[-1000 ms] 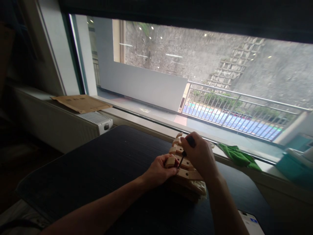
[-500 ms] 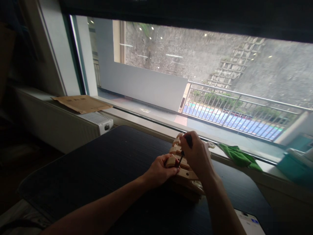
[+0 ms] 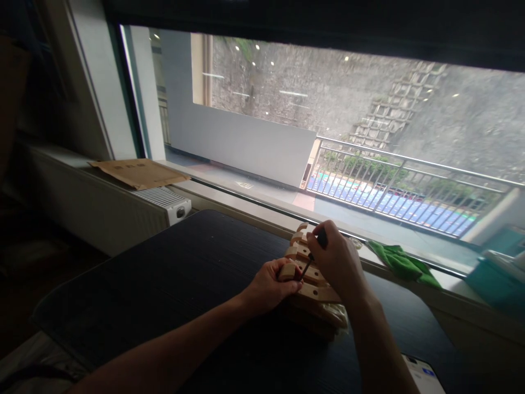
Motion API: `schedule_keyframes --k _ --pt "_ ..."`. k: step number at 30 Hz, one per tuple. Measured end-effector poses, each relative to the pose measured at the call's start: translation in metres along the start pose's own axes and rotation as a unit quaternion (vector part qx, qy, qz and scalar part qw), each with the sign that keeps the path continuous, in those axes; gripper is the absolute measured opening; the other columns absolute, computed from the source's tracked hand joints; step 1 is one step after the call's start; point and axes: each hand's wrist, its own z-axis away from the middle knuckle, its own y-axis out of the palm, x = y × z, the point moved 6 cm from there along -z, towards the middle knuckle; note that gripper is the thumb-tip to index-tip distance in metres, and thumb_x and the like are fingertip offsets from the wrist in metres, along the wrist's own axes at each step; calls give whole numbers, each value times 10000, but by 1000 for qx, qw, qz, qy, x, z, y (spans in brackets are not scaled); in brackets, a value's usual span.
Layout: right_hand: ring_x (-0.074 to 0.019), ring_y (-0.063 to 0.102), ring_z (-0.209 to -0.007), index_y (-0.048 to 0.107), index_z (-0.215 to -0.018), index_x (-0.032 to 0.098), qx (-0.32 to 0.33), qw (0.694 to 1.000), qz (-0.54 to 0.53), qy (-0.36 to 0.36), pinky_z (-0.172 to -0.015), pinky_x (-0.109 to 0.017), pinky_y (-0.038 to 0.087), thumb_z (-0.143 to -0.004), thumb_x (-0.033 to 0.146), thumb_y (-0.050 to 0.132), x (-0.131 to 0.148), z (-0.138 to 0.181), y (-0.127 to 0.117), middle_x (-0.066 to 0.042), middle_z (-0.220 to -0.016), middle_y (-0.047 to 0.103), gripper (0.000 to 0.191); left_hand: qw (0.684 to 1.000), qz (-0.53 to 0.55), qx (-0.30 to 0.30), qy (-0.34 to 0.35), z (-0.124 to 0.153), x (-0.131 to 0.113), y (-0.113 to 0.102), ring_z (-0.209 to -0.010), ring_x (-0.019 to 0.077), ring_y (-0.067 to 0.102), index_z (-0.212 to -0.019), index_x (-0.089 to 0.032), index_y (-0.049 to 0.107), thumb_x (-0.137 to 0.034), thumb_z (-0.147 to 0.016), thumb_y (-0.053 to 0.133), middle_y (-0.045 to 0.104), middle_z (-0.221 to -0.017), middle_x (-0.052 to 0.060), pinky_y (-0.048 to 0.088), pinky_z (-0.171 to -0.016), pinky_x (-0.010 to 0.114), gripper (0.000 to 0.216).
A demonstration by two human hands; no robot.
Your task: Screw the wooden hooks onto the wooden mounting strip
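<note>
On the dark table stands a light wooden piece (image 3: 314,291) made of several slats with round holes and curved ends. My left hand (image 3: 273,282) is closed round one of its curved ends, thumb on the near side. My right hand (image 3: 334,249) is wrapped round the black handle of a screwdriver (image 3: 307,266). The shaft slants down to the left, and its tip meets the wood beside my left fingertips. Whether a screw sits under the tip cannot be made out. Clear plastic wrapping (image 3: 338,312) lies beneath the wooden piece on the near right.
A phone (image 3: 422,375) lies at the table's (image 3: 197,257) near right edge. Along the window sill are a green cloth (image 3: 404,265) and a teal box (image 3: 496,282). A brown envelope (image 3: 139,172) rests on the radiator (image 3: 174,208) at left.
My right hand and the screwdriver handle have shifted slightly right, so the shaft leans more. My left hand keeps its hold on the wooden piece.
</note>
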Motion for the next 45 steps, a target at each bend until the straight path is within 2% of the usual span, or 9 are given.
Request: schedule_keyframes --k 7,11,16,20,23,27,32,39,45 --pt "-154 556 -591 630 -1021 286 55 997 11 -55 -549 -265 316 -826 379 464 7 6 -24 6 -715 658 272 1000 16 0 -4 2 -5 1 -627 93 461 -711 -141 611 -207 -611 730 538 -685 -30 375 -597 200 170" --pt "-131 494 -516 639 -835 228 50 998 -18 -36 -506 -248 305 -806 428 492 4 4 -23 18 -578 590 250 1000 5 -6 -12 2 -4 0 -653 107 488 -735 -140 613 -217 -618 726 558 -696 -20 393 -623 210 181" --pt "-118 414 -477 521 -644 211 29 1000 -4 3 -485 -243 272 -789 452 505 0 -1 -12 31 -506 509 281 1000 3 1 -13 3 -6 2 -650 107 496 -742 -134 599 -225 -631 715 578 -699 -13 395 -639 217 184" --pt "-130 445 -491 558 -769 226 29 999 20 0 -505 -245 260 -822 394 467 4 2 -12 29 -536 540 199 1000 6 1 -13 3 -7 3 -659 108 505 -747 -134 605 -232 -631 716 588 -714 -8 400 -655 217 188" --pt "-132 486 -506 575 -911 254 41 998 21 -48 -513 -242 252 -853 382 444 12 6 -16 35 -581 578 193 1000 4 9 -14 2 -6 2 -662 111 507 -739 -140 606 -241 -632 716 583 -716 -11 398 -654 218 184" --pt "-120 465 -480 563 -829 245 35 995 43 -82 -504 -238 245 -864 401 448 15 7 -17 39 -556 561 197 1000 -1 6 -16 1 -3 1 -635 99 478 -739 -142 608 -227 -620 720 551 -706 -26 381 -615 207 185" --pt "-129 429 -467 538 -718 223 5 997 79 -22 -490 -251 223 -849 437 450 3 2 -13 26 -505 529 265 1000 -3 1 -9 2 -5 1 -612 91 455 -729 -145 611 -233 -617 721 530 -690 -37 370 -589 202 180" --pt "-134 515 -523 594 -949 290 75 995 -3 -59 -528 -246 273 -861 405 447 15 9 -20 56 -579 596 206 1000 2 5 -11 1 -4 1 -644 115 502 -729 -145 610 -226 -615 712 566 -697 -14 399 -622 221 173" --pt "-125 473 -500 596 -828 236 61 996 -21 -55 -493 -240 271 -821 414 492 11 5 -14 40 -549 550 206 1000 10 12 -2 2 -9 3 -687 137 538 -695 -145 610 -182 -640 637 591 -706 11 415 -663 235 72"
